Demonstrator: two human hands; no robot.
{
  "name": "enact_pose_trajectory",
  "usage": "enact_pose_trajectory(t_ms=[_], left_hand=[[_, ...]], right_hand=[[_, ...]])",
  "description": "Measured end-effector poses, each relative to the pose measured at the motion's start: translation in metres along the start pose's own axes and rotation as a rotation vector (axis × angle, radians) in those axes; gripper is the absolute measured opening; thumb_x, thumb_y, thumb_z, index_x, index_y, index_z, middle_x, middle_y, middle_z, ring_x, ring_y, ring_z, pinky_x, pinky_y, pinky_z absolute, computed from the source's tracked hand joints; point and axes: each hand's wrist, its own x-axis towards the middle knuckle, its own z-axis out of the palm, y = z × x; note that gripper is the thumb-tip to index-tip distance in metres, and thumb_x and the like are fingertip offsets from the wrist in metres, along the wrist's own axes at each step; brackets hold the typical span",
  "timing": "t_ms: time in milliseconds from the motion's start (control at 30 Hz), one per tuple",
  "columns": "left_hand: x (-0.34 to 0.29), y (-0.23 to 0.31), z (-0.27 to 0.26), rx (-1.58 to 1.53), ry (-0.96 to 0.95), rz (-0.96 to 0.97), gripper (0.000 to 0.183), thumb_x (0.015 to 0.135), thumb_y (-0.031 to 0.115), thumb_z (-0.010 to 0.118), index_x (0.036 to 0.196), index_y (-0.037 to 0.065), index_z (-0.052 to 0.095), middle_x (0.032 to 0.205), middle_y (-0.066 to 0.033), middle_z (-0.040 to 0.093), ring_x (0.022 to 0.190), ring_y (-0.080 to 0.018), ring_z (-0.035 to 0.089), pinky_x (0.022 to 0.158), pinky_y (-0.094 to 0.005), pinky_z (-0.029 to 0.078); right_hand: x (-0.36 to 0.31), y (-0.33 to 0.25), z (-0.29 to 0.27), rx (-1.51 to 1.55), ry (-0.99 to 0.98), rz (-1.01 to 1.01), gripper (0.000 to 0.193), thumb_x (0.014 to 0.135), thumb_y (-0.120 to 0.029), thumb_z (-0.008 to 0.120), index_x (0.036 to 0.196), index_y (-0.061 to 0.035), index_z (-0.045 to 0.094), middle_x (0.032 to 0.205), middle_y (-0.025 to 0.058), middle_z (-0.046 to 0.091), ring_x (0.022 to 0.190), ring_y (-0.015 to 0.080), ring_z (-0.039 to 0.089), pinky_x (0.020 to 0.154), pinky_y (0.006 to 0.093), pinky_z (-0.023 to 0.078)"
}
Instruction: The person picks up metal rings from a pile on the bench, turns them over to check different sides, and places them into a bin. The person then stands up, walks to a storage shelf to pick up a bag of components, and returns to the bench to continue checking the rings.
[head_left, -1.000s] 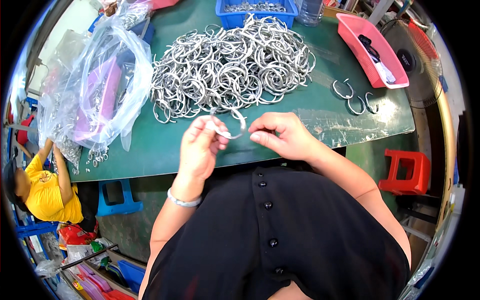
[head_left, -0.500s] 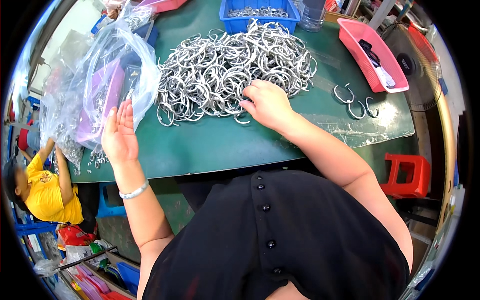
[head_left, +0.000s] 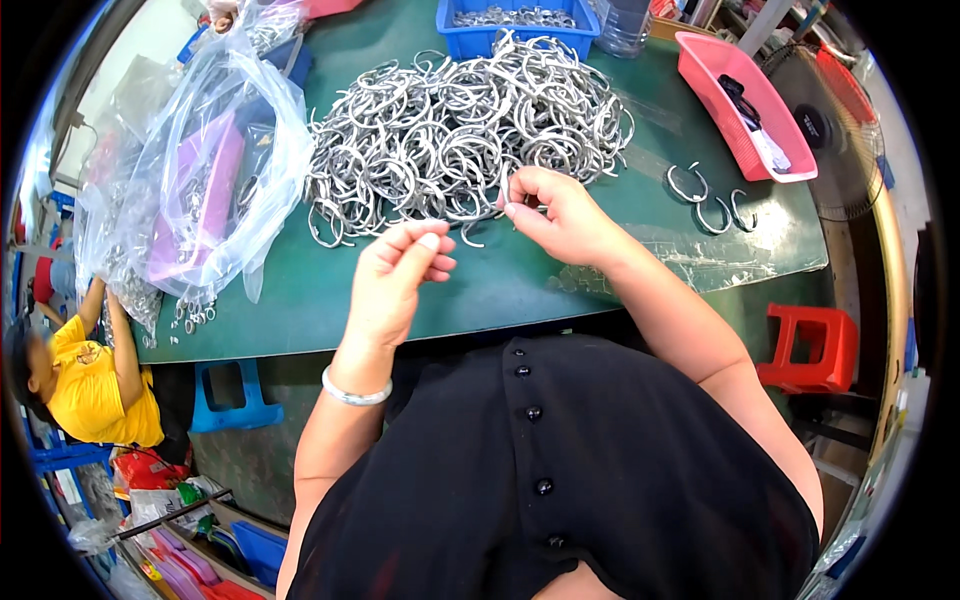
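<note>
A large heap of silver-grey, C-shaped metal bangles (head_left: 430, 140) covers the middle of the table. At its front edge my right hand (head_left: 565, 218) is closed in a pinch, thumb and fingers on a bangle (head_left: 504, 190). My left hand (head_left: 388, 280) is raised in front of the heap, to the left of the right one. Its fingers are curled with the thumb against them, and nothing shows in them. Left of the heap, a clear plastic bag (head_left: 275, 205) lies with its mouth spread, and a dark ring (head_left: 247, 192) shows inside.
Three loose bangles (head_left: 714, 214) lie at the right, near a pink basket (head_left: 740, 125) and a fan (head_left: 815, 130). A blue bin (head_left: 520, 42) of small metal parts stands behind the heap. Red (head_left: 812, 348) and blue (head_left: 235, 395) stools flank me. A person in yellow (head_left: 105, 385) works at the left.
My left hand has moved from beside the bag rightward to the heap's front, and its spread fingers have curled. My right hand has shifted slightly right and down. The bag's mouth has sagged.
</note>
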Motion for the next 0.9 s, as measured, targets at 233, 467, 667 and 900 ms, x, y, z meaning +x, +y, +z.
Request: enact_pose_trajectory(t_ms=[233,467,667,900], left_hand=[[0.013,-0.010,0.026,0.031,-0.097,-0.056,0.017,0.085,0.009,0.051,0.098,0.000,0.057,0.080,-0.0052,0.060,0.067,-0.0100,0.056,0.061,-0.0223,0.046],[0.018,-0.017,0.027,0.134,-0.048,-0.097,0.017,0.085,0.010,0.052,0.098,0.001,0.057,0.078,-0.0033,0.058,0.065,-0.0092,0.054,0.060,-0.0214,0.044],[0.016,-0.019,0.025,0.170,-0.023,-0.112,0.018,0.086,0.012,0.050,0.098,0.001,0.057,0.077,-0.0027,0.057,0.065,-0.0092,0.053,0.060,-0.0214,0.043],[0.016,-0.012,0.028,0.186,-0.038,-0.037,0.018,0.087,0.014,0.049,0.097,0.001,0.057,0.077,-0.0022,0.057,0.065,-0.0088,0.052,0.060,-0.0213,0.043]], right_hand=[[-0.014,0.000,-0.004,0.072,-0.137,0.081,0.008,0.079,-0.005,0.051,0.073,-0.0025,0.047,0.076,0.0041,0.055,0.073,0.0107,0.050,0.065,0.0257,0.041],[-0.007,0.012,-0.011,0.875,0.106,0.491,0.007,0.080,-0.012,0.054,0.074,-0.0092,0.055,0.077,0.0035,0.062,0.072,0.0092,0.055,0.060,0.0220,0.038],[-0.006,0.006,-0.006,0.943,0.055,0.550,0.006,0.081,-0.014,0.055,0.076,-0.0095,0.054,0.080,0.0039,0.061,0.075,0.0105,0.055,0.065,0.0232,0.039],[-0.007,0.007,0.000,0.822,-0.046,0.434,0.008,0.081,-0.015,0.055,0.076,-0.0090,0.054,0.078,0.0030,0.061,0.073,0.0091,0.054,0.065,0.0228,0.038]])
